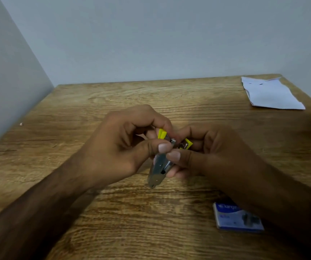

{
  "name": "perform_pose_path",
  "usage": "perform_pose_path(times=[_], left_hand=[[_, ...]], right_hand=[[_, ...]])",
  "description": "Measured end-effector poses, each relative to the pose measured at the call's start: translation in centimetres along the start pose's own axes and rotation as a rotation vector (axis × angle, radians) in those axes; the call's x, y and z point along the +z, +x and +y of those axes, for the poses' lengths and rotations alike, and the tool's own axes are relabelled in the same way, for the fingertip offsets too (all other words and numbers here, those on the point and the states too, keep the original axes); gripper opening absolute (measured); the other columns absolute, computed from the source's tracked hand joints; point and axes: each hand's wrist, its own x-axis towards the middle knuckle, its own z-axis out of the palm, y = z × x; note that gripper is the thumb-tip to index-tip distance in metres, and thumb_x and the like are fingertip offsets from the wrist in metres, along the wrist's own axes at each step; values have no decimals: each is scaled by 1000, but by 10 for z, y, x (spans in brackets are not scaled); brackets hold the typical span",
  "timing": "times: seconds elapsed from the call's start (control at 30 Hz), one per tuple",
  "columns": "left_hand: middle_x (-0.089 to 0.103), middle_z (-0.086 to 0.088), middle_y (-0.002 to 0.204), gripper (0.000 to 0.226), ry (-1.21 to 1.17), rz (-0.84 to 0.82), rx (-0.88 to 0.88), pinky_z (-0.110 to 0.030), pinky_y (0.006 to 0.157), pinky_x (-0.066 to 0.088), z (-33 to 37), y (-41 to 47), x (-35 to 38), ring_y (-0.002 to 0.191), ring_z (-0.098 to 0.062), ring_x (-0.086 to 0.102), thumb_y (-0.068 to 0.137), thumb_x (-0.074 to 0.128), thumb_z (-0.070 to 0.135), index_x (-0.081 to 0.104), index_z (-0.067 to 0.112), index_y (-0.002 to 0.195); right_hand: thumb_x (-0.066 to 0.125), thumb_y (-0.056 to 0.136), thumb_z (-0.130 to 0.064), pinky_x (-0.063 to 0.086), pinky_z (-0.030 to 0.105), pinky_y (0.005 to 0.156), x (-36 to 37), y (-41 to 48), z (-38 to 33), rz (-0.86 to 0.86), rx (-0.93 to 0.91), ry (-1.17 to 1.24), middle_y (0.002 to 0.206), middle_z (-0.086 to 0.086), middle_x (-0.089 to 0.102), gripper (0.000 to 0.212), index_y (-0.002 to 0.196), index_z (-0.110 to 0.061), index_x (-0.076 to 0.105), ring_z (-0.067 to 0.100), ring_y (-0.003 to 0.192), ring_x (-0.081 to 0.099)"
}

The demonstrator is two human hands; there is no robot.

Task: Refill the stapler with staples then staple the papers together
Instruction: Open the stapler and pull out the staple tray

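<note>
A small metal stapler [158, 166] with yellow plastic parts is held above the middle of the wooden table [113, 102], its nose pointing down toward me. My left hand [124, 141] grips its upper part with thumb and fingers. From the right, my right hand [207, 152] pinches the stapler, thumb pressed against the metal near the left thumb. The yellow parts stick out between the fingers; the stapler looks opened. A blue staple box [237, 216] lies on the table near me on the right, partly under my right forearm. White papers [271, 94] lie at the far right corner.
Grey walls close the table at the back and along the left side. A tiny pale scrap [21, 124] lies near the left edge. The table's right edge runs just past the papers.
</note>
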Motion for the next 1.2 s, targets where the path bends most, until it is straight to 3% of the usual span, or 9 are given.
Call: perform_pose_path(times=[0.1,0.23,0.4,0.5,0.6,0.73,0.87,1.03,1.2], left_hand=[[64,-9,82,10,45,-15,47,-22,70,49,1,-4,-3,75,-19,62,83,74,11,71,12,92],[63,-17,84,11,-119,54,5,-38,71,57,-1,-10,-13,78,-41,68,82,72,4,65,4,90],[68,-10,82,20,-179,-36,-22,-37,70,58,-6,-13,-34,80,-47,71,76,85,7,69,5,87],[67,-8,81,17,-179,-146,-40,-36,67,55,-10,-17,-53,75,-42,66,75,83,10,70,9,86],[67,-4,82,19,-172,-215,-46,-32,67,54,-18,-26,-73,74,-32,62,79,85,15,68,18,88],[63,-11,87,26,-111,-182,-20,-45,59,54,-36,-51,-84,73,-41,60,81,87,12,65,16,94],[64,-7,93,33,-51,-125,-30,-36,65,56,-56,-81,-85,78,-34,66,79,87,5,65,13,103],[65,-3,95,33,-48,-166,-128,-27,74,57,-65,-98,-83,82,-26,66,81,87,11,68,15,106],[68,6,90,28,119,-229,-123,-19,76,54,-52,-93,-80,82,-17,68,82,86,24,70,24,105]], right_hand=[[74,85,-5,64,31,60,5,-1,3,-11,-4,5,85,14,81,15,100,-7,75,31,72,79],[77,73,-14,64,29,62,-2,-1,3,50,83,134,84,18,80,19,91,-9,75,30,74,79],[80,72,-21,65,33,67,-8,2,0,-113,99,32,88,14,81,24,92,-9,75,28,79,79],[84,72,-23,63,38,60,-8,2,-5,-126,49,-190,84,7,80,19,88,-16,77,27,68,75],[86,71,-33,60,45,61,-9,2,-10,-151,-40,-443,83,-5,79,17,84,-26,78,26,70,71],[83,69,-43,57,26,55,-9,2,-12,-197,-82,-628,77,-14,75,18,82,-32,77,11,66,68],[79,63,-51,49,15,53,-11,2,-9,-211,-77,-706,73,-21,72,24,81,-35,77,5,63,65],[81,64,-51,51,17,53,-13,0,-8,-229,-84,-725,79,-22,72,24,84,-38,76,7,65,64],[82,67,-49,49,20,52,-17,0,-4,-243,-125,-709,78,-20,71,23,86,-37,76,9,63,63]])
